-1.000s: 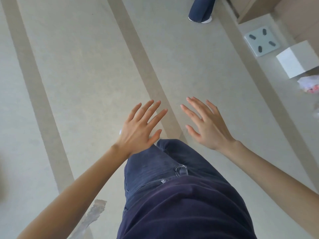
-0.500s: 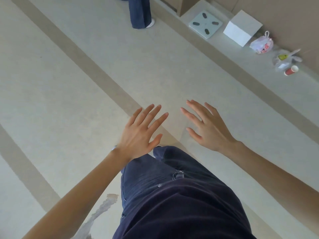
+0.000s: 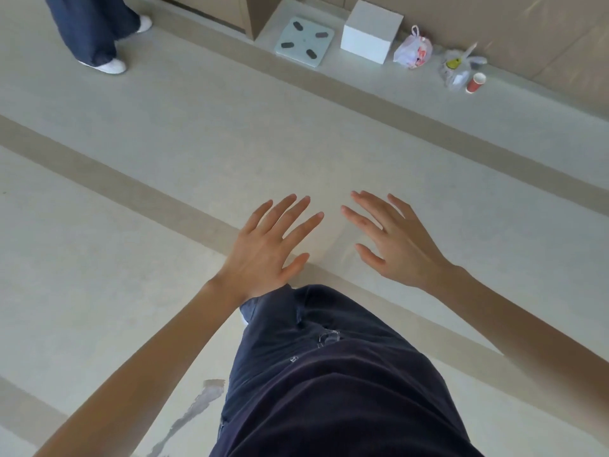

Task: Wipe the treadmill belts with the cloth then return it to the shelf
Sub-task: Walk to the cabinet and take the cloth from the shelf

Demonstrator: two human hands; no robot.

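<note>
1. We see the left hand (image 3: pixel 263 249) and the right hand (image 3: pixel 395 245) at the centre of the frame. Both are spread with straight fingers, backs up, and hold nothing.
2. The cloth is nowhere in view, and neither are the treadmill belts or the shelf. We judge that no wiping can begin until the cloth is found.
3. Risk: with the gaze down on the floor (image 3: pixel 99 258), the person may walk into the other person's legs (image 3: pixel 92 31) at the upper left, or kick the things lined up along the top edge.
4. Risk: the grey smear (image 3: pixel 194 413) at the lower left, just beside the dark trousers (image 3: pixel 329 390), may be wet. We cannot tell, but a foot might slip there.
5. Materials:
   - The floor is pale, matte and finely speckled, crossed by wide beige bands.
   - The scale (image 3: pixel 304 41) is a flat, smooth, rounded square with 4 dark oval pads.
   - The box (image 3: pixel 365 41) is a plain white block with sharp edges.
   - The plastic bag (image 3: pixel 413 51) is thin, crumpled and knotted.
   - The cup (image 3: pixel 475 83) is small, red and tapered.
</note>
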